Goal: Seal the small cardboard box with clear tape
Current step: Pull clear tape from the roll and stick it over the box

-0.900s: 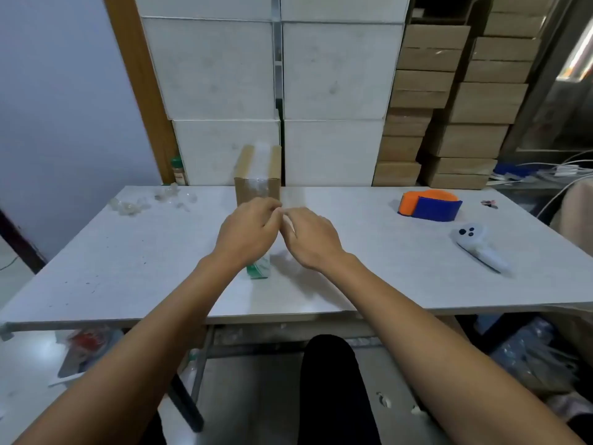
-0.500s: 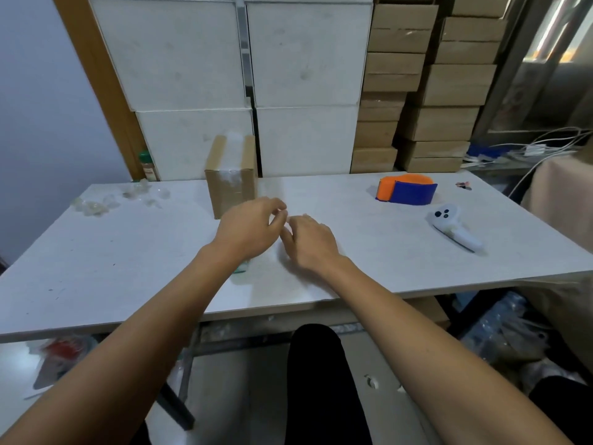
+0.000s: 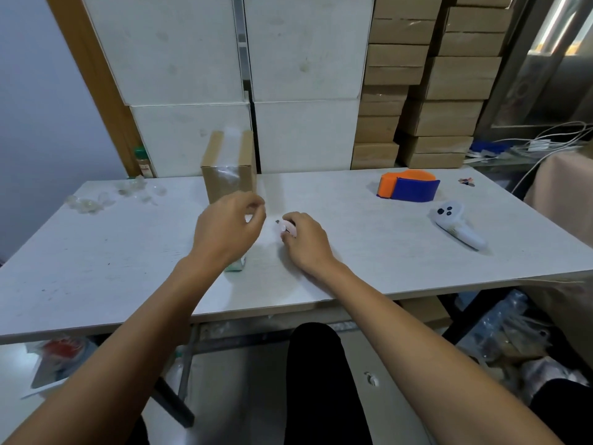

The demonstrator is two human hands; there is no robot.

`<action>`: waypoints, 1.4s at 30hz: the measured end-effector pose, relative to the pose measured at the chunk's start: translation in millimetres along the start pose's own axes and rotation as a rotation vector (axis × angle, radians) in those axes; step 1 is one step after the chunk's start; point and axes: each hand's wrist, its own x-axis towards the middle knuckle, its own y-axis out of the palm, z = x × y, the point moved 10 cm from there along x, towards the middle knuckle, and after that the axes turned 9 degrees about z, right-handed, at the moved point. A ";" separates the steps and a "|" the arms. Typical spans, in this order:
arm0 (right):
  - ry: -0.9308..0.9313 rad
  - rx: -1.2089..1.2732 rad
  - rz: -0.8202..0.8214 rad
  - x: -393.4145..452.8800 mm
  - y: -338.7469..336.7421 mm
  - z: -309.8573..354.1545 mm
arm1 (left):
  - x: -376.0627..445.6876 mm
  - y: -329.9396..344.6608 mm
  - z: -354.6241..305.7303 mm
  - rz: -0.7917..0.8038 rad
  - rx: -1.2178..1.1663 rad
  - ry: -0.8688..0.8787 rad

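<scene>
The small cardboard box [image 3: 228, 170] stands upright at the back of the table, with clear tape shining on its top and front. My left hand [image 3: 229, 229] hovers just in front of it, thumb and forefinger pinched on what looks like a faint strip of clear tape. The greenish tape roll [image 3: 236, 267] lies on the table, mostly hidden under that hand. My right hand [image 3: 306, 242] rests on the table a little to the right, closed around a small pink cutter [image 3: 284, 227] whose tip points at the left hand.
An orange and blue tape dispenser [image 3: 407, 186] and a white controller [image 3: 455, 224] lie at the right of the white table [image 3: 96, 261]. Crumpled clear scraps [image 3: 106, 197] sit at the back left. White and brown cartons are stacked behind.
My hands, which were touching, have drawn apart: the left rose toward the box, the right slid right. The pink cutter now shows in the right hand.
</scene>
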 end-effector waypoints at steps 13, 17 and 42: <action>-0.091 0.292 -0.009 19.3 5.6 67.4 | -12.9 24.8 98.6 0.013 -0.856 -0.640; -0.099 0.260 -0.033 31.2 3.4 83.2 | -5.8 26.3 98.8 0.012 -0.958 -0.663; -0.188 0.288 -0.034 67.7 17.9 100.7 | 28.2 44.8 121.2 -0.046 -1.079 -0.632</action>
